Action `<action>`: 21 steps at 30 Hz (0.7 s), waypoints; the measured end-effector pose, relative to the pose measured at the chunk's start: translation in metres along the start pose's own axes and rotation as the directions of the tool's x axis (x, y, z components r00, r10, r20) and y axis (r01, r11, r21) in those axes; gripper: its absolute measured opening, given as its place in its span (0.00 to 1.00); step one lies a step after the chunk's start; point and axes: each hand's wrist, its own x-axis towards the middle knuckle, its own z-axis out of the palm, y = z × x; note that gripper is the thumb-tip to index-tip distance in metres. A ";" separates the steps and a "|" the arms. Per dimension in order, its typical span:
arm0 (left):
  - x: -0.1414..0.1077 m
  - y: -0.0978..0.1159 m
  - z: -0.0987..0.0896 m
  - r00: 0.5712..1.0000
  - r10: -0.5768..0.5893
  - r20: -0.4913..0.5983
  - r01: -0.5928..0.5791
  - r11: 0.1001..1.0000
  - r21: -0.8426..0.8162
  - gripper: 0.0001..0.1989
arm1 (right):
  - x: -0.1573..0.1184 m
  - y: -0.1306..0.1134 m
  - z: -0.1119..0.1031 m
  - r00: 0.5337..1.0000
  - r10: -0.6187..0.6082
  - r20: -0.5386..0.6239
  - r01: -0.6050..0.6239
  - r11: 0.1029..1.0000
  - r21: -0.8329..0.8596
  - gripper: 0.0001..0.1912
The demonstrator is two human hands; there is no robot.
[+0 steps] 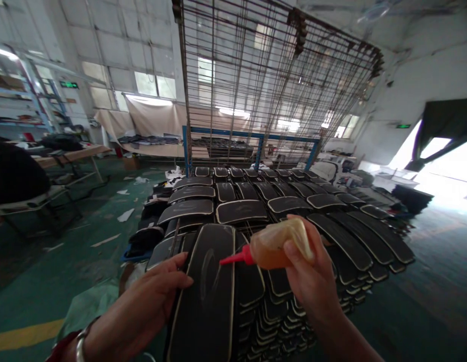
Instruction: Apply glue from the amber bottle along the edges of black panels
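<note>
Left hand (158, 294) flat, fingers extended, bracelet on wrist; right hand (312, 279) raised, fingers curled in grip.

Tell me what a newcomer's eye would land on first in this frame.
First, the soft amber squeeze bottle with a red nozzle, gripped in the right hand at centre, tip aimed at the long black oval panel with a pale rim that the left hand steadies by its edge. Behind them spreads a broad stack of similar black pale-rimmed panels, and above it rises a rusty wire rack.
</note>
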 end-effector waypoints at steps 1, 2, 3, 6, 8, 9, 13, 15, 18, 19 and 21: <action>0.000 0.000 0.001 1.000 -0.006 -0.007 0.006 1.000 -0.018 0.32 | 0.001 0.001 -0.002 0.999 -0.037 -0.033 0.037 0.999 -0.010 0.29; 0.000 0.000 0.002 1.000 -0.015 -0.014 0.014 0.999 -0.033 0.33 | 0.001 0.002 -0.004 0.998 -0.050 -0.047 0.050 0.999 -0.009 0.30; 0.000 0.000 0.003 0.999 -0.022 -0.025 0.021 0.999 -0.042 0.34 | -0.001 0.003 -0.005 0.998 -0.036 -0.044 0.037 0.999 0.005 0.31; 0.003 -0.003 0.004 0.990 -0.013 -0.137 0.009 0.999 -0.034 0.37 | -0.016 0.004 -0.006 0.989 0.148 0.022 -0.149 0.983 0.106 0.32; 0.008 -0.004 0.005 0.983 0.014 -0.182 -0.016 1.000 -0.011 0.35 | -0.024 0.003 -0.008 0.923 0.380 0.055 -0.382 0.893 0.237 0.32; 0.011 -0.005 0.006 0.986 0.027 -0.166 -0.028 1.000 -0.004 0.34 | -0.025 0.001 -0.012 0.866 0.497 0.055 -0.486 0.810 0.328 0.30; 0.023 -0.002 0.015 0.995 0.052 -0.081 -0.052 0.999 -0.002 0.27 | -0.007 -0.021 -0.058 0.678 0.727 -0.107 -0.443 0.520 0.730 0.19; 0.031 0.001 0.023 0.987 0.092 -0.134 -0.093 0.996 -0.001 0.29 | 0.004 -0.038 -0.102 0.679 0.678 -0.281 -0.210 0.546 0.811 0.17; 0.045 -0.001 0.039 0.971 0.155 -0.181 -0.153 0.988 0.027 0.31 | 0.003 -0.056 -0.180 0.672 0.517 -0.530 0.075 0.665 0.743 0.22; 0.051 -0.005 0.046 0.972 0.158 -0.171 -0.153 0.987 0.040 0.30 | -0.004 -0.058 -0.205 0.653 0.498 -0.570 0.082 0.703 0.707 0.22; 0.063 -0.017 0.063 0.983 0.126 -0.134 -0.119 0.991 0.061 0.26 | -0.023 -0.056 -0.247 0.603 0.459 -0.653 0.031 0.804 0.593 0.21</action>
